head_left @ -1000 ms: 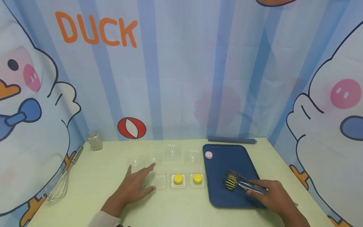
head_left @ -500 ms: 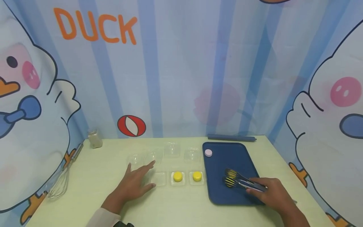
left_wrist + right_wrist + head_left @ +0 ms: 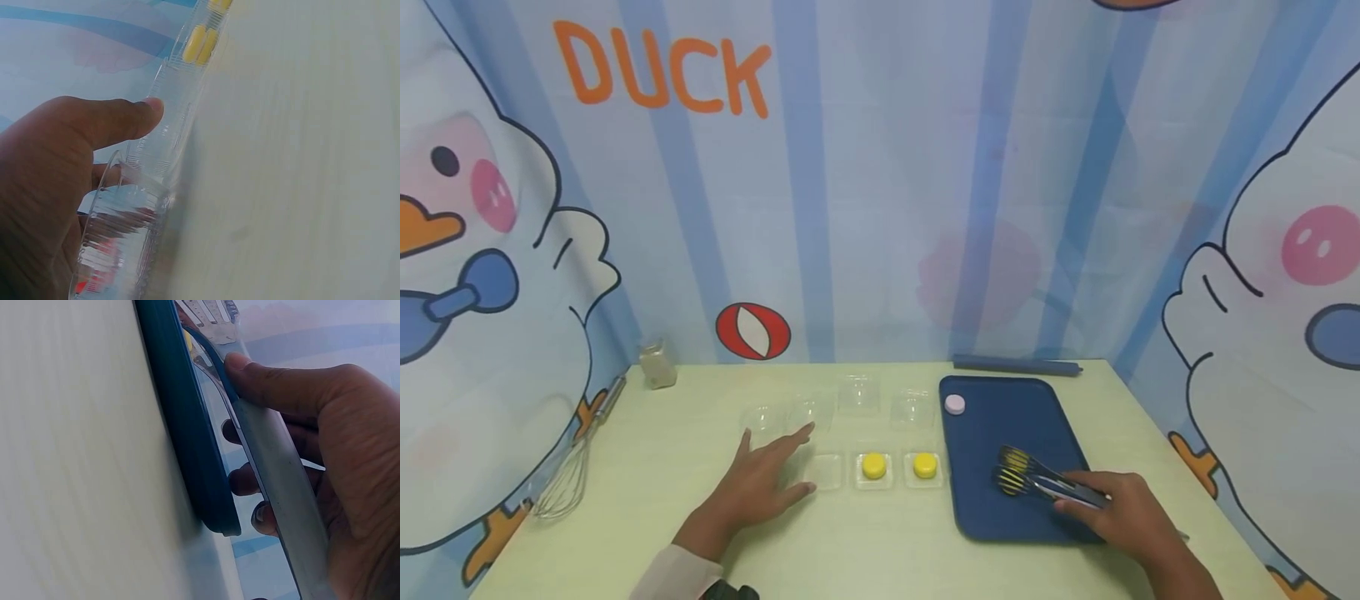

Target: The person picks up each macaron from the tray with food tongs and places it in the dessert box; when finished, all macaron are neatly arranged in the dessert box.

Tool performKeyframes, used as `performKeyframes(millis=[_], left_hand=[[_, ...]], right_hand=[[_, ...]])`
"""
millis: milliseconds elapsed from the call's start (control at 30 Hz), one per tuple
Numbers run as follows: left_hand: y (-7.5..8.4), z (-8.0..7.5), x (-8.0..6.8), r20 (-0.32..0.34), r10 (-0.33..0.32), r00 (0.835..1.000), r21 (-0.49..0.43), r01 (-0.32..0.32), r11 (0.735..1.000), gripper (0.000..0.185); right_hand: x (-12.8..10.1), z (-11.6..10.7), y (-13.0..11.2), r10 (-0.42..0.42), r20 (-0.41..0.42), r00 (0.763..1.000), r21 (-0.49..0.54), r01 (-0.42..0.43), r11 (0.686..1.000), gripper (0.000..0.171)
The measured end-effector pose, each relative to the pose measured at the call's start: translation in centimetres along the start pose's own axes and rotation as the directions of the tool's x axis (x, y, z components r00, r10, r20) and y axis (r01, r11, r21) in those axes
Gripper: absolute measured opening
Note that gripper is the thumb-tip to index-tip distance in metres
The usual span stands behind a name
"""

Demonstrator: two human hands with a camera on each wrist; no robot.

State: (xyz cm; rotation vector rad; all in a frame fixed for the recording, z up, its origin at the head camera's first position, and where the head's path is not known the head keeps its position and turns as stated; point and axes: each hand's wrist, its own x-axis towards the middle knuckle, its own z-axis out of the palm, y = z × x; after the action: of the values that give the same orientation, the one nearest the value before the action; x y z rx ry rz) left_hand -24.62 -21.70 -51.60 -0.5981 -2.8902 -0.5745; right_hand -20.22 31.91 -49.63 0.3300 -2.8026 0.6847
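My left hand (image 3: 772,473) rests flat on the table with straight fingers, beside an empty clear square tray (image 3: 825,472). In the left wrist view its thumb (image 3: 119,122) lies next to a clear lid (image 3: 122,240). Two yellow round pieces (image 3: 874,466) (image 3: 925,465) sit in clear trays to the right. My right hand (image 3: 1101,504) grips metal tongs (image 3: 1037,482) low over the blue tray (image 3: 1000,417). The slotted tong heads straddle a yellow piece (image 3: 1013,472). In the right wrist view the fingers (image 3: 281,387) curl round the tongs' handle (image 3: 278,487).
Several clear lids (image 3: 857,393) stand behind the row of trays. A pink piece (image 3: 954,404) lies at the blue tray's far corner. A whisk (image 3: 568,475) and a small jar (image 3: 658,364) sit at the left, a dark blue stick (image 3: 1015,364) at the back wall.
The right hand and tongs have shifted only slightly over the yellow piece. The left hand has stayed flat in the same place.
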Motion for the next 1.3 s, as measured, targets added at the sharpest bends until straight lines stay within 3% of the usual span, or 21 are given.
performKeyframes(millis=[500,1000,1300], left_hand=[[0.0,-0.2,0.0,0.012,-0.024,1.0,0.008,0.023,1.0,0.087],[-0.1,0.0,0.1,0.017,-0.034,0.999,0.003,0.034,0.999,0.088],[-0.2,0.2,0.2,0.023,-0.036,0.999,0.011,0.036,0.999,0.088]], right_hand=[[0.0,0.2,-0.5,-0.021,-0.067,0.998,0.003,0.021,1.0,0.04],[1.2,0.2,-1.8,-0.159,-0.134,0.978,-0.035,0.156,0.987,0.038],[2.1,0.5,-3.0,-0.188,-0.144,0.972,-0.06,0.181,0.982,0.039]])
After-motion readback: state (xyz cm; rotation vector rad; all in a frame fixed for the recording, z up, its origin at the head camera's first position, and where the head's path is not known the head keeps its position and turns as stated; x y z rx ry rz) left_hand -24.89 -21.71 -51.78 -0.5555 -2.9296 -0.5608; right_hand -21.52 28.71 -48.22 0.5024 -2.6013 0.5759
